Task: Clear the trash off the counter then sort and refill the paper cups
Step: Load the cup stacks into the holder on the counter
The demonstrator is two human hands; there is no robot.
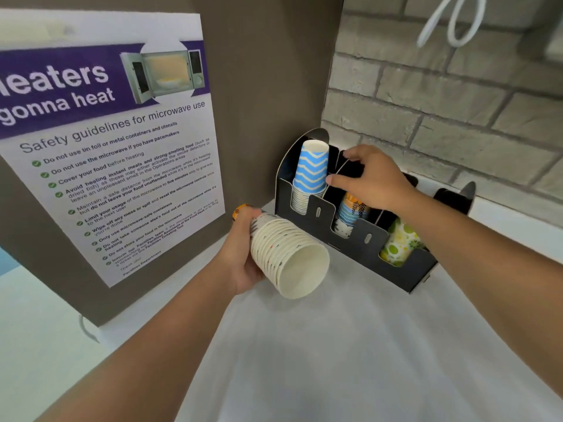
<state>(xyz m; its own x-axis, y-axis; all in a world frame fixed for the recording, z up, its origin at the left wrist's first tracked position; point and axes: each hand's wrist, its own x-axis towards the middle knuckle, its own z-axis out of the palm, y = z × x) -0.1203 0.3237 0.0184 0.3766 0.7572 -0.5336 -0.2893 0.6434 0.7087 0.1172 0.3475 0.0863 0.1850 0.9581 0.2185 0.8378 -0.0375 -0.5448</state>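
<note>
My left hand (243, 251) grips a stack of white speckled paper cups (289, 257) lying sideways, mouths toward me, above the white counter (335, 345). A black cup holder (359, 248) stands in the corner. Its left slot holds a tall stack of blue zigzag cups (312, 169). The middle slot holds a shorter stack of orange and blue patterned cups (350, 214). The right slot holds green and yellow patterned cups (399, 245). My right hand (368, 178) reaches over the middle slot, fingers curled on the holder's thin divider at the top, thumb next to the blue stack.
A brown panel (259, 86) with a microwave safety poster (115, 153) stands on the left. A grey brick wall (441, 111) rises behind the holder. White cable loops (451, 22) hang at the top right.
</note>
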